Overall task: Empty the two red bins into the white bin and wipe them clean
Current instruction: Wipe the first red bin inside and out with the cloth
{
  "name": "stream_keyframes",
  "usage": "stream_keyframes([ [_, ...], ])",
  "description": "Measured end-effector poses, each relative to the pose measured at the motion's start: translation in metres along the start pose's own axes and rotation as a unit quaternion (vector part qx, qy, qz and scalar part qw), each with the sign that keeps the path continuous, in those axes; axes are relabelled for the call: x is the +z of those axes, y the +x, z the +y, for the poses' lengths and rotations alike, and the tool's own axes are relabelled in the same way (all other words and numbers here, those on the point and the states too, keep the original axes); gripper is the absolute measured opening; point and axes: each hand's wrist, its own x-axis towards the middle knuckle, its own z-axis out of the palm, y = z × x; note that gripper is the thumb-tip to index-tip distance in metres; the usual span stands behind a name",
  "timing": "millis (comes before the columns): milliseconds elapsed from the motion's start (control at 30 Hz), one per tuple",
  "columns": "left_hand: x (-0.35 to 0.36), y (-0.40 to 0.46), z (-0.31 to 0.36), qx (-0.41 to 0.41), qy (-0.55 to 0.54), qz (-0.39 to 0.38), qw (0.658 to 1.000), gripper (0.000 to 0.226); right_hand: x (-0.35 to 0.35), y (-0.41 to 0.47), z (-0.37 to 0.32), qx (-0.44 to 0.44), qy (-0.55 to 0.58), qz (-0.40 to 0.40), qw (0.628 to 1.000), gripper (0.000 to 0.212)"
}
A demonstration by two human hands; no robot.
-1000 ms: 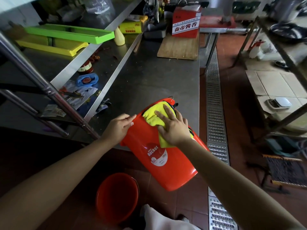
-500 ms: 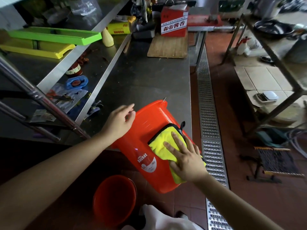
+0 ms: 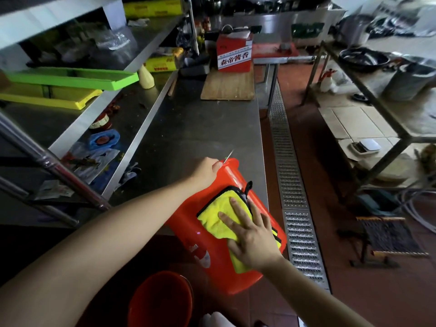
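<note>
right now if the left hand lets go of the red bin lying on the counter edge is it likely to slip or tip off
Probably yes. The red bin lies on its side with its lower half overhanging the steel counter, so it looks apt to tip. Its glossy wall seems slippery, and being round it may roll. The left hand grips its upper end while the right hand presses the yellow cloth on it.

Both forearms are bare up to the picture's edge, with no sleeve, watch or glove on the left hand (image 3: pixel 204 172) or right hand (image 3: pixel 253 237). At the bottom edge something white shows, possibly a shoe (image 3: pixel 215 320).
</note>
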Motion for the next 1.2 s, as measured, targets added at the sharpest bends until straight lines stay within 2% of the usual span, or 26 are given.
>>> stream_keyframes([
  [67,-0.004,-0.002,0.002,0.006,-0.054,0.019,0.998,0.031,-0.005,0.018,0.002,0.009,-0.024,0.01,1.0,0.068],
  [167,-0.008,-0.001,0.001,-0.01,-0.127,0.008,0.992,0.034,-0.009,0.047,0.005,0.03,-0.063,0.004,0.998,0.071],
  [300,-0.003,-0.002,-0.012,-0.033,-0.155,-0.016,0.987,0.038,-0.002,0.069,0.0,0.032,-0.093,-0.021,0.995,0.07],
  [433,-0.012,0.008,-0.018,-0.002,-0.102,0.002,0.995,0.03,0.008,0.068,-0.008,0.02,-0.106,-0.005,0.994,0.069],
  [533,-0.013,0.012,-0.02,0.02,-0.078,0.004,0.997,0.033,0.014,0.066,-0.011,0.013,-0.113,0.006,0.993,0.069],
  [800,-0.026,0.023,-0.038,0.032,-0.008,-0.079,0.996,0.025,0.01,0.079,-0.003,-0.003,-0.106,0.0,0.994,0.065],
  [1000,-0.023,0.017,-0.047,0.026,0.002,-0.08,0.996,0.023,-0.007,0.099,0.05,0.046,-0.017,-0.035,0.998,0.066],
  [1100,-0.023,0.014,-0.05,0.019,-0.011,-0.08,0.997,0.023,-0.012,0.115,0.081,0.093,0.112,-0.053,0.988,0.06],
  [1200,-0.022,0.013,-0.047,0.012,-0.012,-0.079,0.997,0.022,-0.015,0.126,0.101,0.157,0.235,-0.048,0.958,0.056],
])
